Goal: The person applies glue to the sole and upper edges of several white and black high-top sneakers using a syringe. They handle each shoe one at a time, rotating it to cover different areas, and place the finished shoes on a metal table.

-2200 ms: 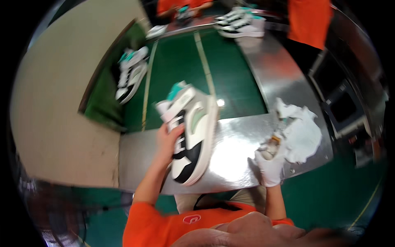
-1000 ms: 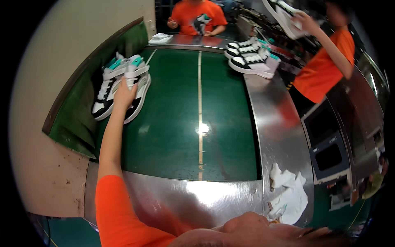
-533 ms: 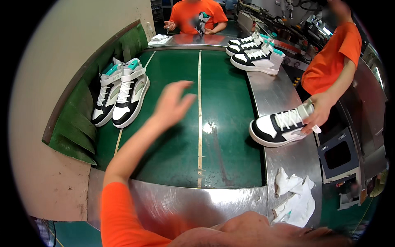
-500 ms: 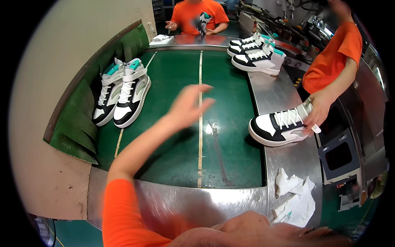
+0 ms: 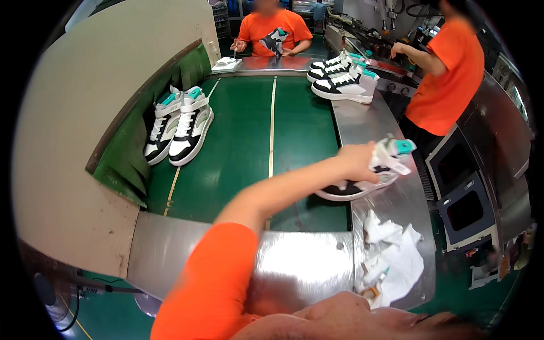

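From the lower left my left arm reaches across the green conveyor belt [image 5: 243, 130]. My left hand [image 5: 358, 161] is closed round the ankle part of a white, black and grey high-top sneaker [image 5: 391, 162] with a teal lining. That sneaker is on the right metal edge, its toe out over the belt; my hand and forearm cover much of its laces. A pair of matching sneakers [image 5: 190, 127] stands on the belt at the left, toes toward me. My right hand does not show.
More sneakers [image 5: 345, 85] stand at the far right corner. White cloths [image 5: 396, 249] lie on the near right metal ledge [image 5: 422, 215]. Green curtain flaps [image 5: 122, 170] hang at the left. Across the belt a person [image 5: 272, 31] holds a sneaker; another person [image 5: 447, 73] stands at right.
My left hand has moved right from over the belt and taken hold of the sneaker. The person at right has let go of that sneaker and drawn their arm back.
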`<state>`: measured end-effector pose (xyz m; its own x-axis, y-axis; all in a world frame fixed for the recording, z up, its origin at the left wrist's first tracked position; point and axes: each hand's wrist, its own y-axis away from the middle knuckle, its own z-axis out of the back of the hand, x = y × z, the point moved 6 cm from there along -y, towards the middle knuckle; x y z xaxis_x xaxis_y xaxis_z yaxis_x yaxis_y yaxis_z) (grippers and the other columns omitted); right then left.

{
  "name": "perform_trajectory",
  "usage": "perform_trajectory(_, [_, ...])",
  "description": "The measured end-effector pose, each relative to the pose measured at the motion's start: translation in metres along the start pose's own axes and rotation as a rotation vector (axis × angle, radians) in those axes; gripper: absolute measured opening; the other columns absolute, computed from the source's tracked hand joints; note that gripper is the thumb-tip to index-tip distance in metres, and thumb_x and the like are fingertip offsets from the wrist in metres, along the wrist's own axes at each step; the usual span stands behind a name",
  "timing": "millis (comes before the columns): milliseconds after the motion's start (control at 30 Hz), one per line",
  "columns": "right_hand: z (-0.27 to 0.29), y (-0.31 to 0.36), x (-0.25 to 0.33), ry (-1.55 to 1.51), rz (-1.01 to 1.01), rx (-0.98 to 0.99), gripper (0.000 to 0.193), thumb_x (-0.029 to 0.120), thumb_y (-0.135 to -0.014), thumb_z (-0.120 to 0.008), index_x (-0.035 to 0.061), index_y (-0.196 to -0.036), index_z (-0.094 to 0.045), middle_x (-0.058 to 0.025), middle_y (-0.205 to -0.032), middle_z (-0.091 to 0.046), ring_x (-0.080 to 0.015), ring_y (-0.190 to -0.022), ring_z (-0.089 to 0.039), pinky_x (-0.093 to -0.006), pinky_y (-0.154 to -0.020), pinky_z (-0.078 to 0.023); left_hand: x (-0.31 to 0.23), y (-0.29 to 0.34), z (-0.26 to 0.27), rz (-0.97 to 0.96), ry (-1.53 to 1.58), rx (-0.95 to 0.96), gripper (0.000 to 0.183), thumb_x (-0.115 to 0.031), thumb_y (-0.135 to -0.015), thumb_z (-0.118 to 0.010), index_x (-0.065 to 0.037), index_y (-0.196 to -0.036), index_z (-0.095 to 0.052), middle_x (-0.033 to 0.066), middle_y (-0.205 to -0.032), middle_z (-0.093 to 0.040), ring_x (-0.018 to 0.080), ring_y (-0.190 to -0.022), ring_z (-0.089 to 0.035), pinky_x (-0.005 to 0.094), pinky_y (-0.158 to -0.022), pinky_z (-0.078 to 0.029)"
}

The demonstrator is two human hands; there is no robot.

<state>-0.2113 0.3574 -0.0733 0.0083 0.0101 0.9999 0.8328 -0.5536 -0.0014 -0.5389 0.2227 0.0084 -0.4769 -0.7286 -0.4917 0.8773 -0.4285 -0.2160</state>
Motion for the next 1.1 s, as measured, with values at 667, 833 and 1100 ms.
perform_trajectory(667, [0.004, -0.009, -0.006, 0.127, 0.192, 0.235, 0.070, 0.007, -0.070, -0.079, -0.0011, -0.128, -0.040, -0.0111, -0.108, -0.054, -0.0169, -0.095, -0.053, -0.0293, -0.084, -0.046, -0.098, 0.437, 0.059, 0.528, 0.623, -0.111, 0.058, -0.015, -0.093, -0.055, -0.002, -0.144, -0.030, 0.0135, -0.105, -0.065, 0.0154, -0.090, -0.064, 0.0301, -0.076, -0.051])
perform_trajectory(833, [0.000, -0.003, 0.019, 0.152, 0.063, 0.372, 0.069, 0.004, -0.071, -0.076, 0.0023, -0.129, -0.039, -0.0055, -0.090, -0.055, -0.0087, -0.061, -0.052, -0.0229, -0.047, -0.044, -0.119, 0.396, 0.139, -0.189, -0.371, -0.419, 0.061, -0.027, -0.074, -0.074, -0.012, -0.129, -0.053, 0.0152, -0.120, -0.057, 0.0362, -0.114, -0.051, 0.0477, -0.093, -0.043])
perform_trajectory(1100, [0.000, -0.004, 0.052, 0.428, -0.048, 0.599, 0.040, 0.009, -0.075, -0.074, 0.0003, -0.110, -0.058, -0.0026, -0.070, -0.057, -0.0068, -0.049, -0.049, -0.0214, -0.042, -0.038, -0.036, 0.402, 0.154, -0.067, -0.266, -0.099, 0.070, -0.029, -0.060, -0.084, -0.006, -0.117, -0.051, 0.0152, -0.111, -0.060, 0.0392, -0.098, -0.056, 0.0449, -0.090, -0.042])
